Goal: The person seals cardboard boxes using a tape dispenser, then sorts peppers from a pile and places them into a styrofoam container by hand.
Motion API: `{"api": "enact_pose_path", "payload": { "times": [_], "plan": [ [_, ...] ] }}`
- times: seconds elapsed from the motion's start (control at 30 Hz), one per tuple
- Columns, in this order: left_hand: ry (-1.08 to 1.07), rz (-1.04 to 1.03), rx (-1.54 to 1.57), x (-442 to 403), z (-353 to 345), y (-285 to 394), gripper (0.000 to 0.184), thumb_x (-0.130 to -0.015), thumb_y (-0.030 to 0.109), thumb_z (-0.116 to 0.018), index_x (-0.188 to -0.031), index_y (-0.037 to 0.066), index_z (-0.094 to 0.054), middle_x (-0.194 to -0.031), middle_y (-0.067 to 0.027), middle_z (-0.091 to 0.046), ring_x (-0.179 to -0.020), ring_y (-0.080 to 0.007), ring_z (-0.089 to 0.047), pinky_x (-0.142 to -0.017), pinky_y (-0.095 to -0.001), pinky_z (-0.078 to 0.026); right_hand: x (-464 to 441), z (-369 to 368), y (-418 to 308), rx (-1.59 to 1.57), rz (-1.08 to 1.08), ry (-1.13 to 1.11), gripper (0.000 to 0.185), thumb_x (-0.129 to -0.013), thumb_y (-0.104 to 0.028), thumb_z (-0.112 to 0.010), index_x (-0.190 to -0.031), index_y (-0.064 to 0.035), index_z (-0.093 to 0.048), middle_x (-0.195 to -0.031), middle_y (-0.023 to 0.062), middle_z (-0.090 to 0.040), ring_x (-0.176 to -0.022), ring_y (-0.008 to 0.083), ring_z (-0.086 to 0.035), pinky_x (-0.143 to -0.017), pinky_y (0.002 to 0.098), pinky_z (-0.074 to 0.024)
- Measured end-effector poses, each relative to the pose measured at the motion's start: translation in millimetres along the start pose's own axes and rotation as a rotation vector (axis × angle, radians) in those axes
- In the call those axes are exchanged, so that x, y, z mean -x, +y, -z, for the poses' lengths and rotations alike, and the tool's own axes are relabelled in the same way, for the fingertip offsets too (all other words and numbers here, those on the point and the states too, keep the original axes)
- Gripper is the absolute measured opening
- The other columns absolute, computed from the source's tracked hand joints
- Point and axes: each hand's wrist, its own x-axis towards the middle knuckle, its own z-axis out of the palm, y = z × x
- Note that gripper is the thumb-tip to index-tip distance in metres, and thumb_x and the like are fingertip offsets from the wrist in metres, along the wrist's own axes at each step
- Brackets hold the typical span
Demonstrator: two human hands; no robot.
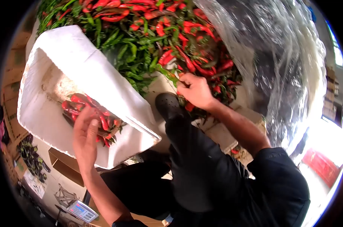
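Note:
My left hand (85, 137) is inside a white foam box (114, 81), over red and dark peppers (79, 99) lying in it. Its fingertips are hidden among the peppers, so what they grip cannot be made out. My right hand (196, 90) is closed on a green pepper (167, 74) at the near edge of a large pile. That pile holds green peppers (131, 51) on the left and red peppers (186, 58) on the right. The box stands tilted beside the pile.
Clear plastic sheeting (270, 56) covers the right side. My black shoe (168, 106) is between the box and the pile. A cardboard box (65, 164), a scale display (82, 211) and dark vegetables (31, 157) are at the lower left. Something red (321, 166) stands far right.

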Motion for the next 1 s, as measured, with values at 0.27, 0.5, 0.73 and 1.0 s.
{"api": "enact_pose_path", "payload": {
  "times": [0.27, 0.5, 0.73, 1.0],
  "plan": [
    [-0.052, -0.285, 0.204, 41.6, -30.8, 26.8, 0.032, -0.099, 0.012, -0.059, -0.127, -0.003, -0.062, -0.105, -0.0146, -0.071, -0.099, -0.0191, -0.066, -0.085, -0.0322, -0.053, 198.3, 279.1, 26.1, 0.516, -0.547, -0.544, 0.019, -0.088, -0.025, -0.068, -0.093, -0.0065, -0.068, -0.082, 0.0134, -0.070, -0.073, 0.0318, -0.068, -0.069, 0.0441, -0.0551],
    [-0.447, 0.368, 0.417, 34.0, -165.5, -10.3, 0.031, -0.099, 0.003, -0.055, -0.129, -0.001, -0.062, -0.124, -0.0146, -0.066, -0.117, -0.0251, -0.062, -0.097, -0.0369, -0.052, 239.7, 302.8, 31.6, 0.620, -0.701, -0.575, 0.028, -0.092, -0.021, -0.063, -0.112, -0.0019, -0.065, -0.092, 0.0192, -0.071, -0.085, 0.0305, -0.070, -0.081, 0.0443, -0.0552],
    [-0.194, 0.678, 0.707, -64.5, -303.4, -146.4, 0.054, -0.094, 0.011, -0.065, -0.142, -0.003, -0.045, -0.129, -0.0143, -0.059, -0.119, -0.0255, -0.056, -0.099, -0.0418, -0.052, 76.8, 138.2, 48.1, 0.377, -0.146, -0.372, 0.076, -0.087, -0.019, -0.068, -0.152, -0.0056, -0.030, -0.138, 0.0244, -0.052, -0.125, 0.0435, -0.052, -0.107, 0.0469, -0.0418],
    [-0.086, 0.623, 0.517, -82.8, -329.1, -156.4, 0.069, -0.089, 0.020, -0.071, -0.147, -0.005, -0.041, -0.140, -0.0149, -0.055, -0.129, -0.0252, -0.051, -0.108, -0.0390, -0.040, -57.3, 68.3, 153.0, 1.265, 0.237, -0.299, 0.080, -0.073, -0.029, -0.078, -0.139, 0.0020, -0.044, -0.128, 0.0187, -0.056, -0.124, 0.0339, -0.050, -0.107, 0.0453, -0.0367]
  ]
}}
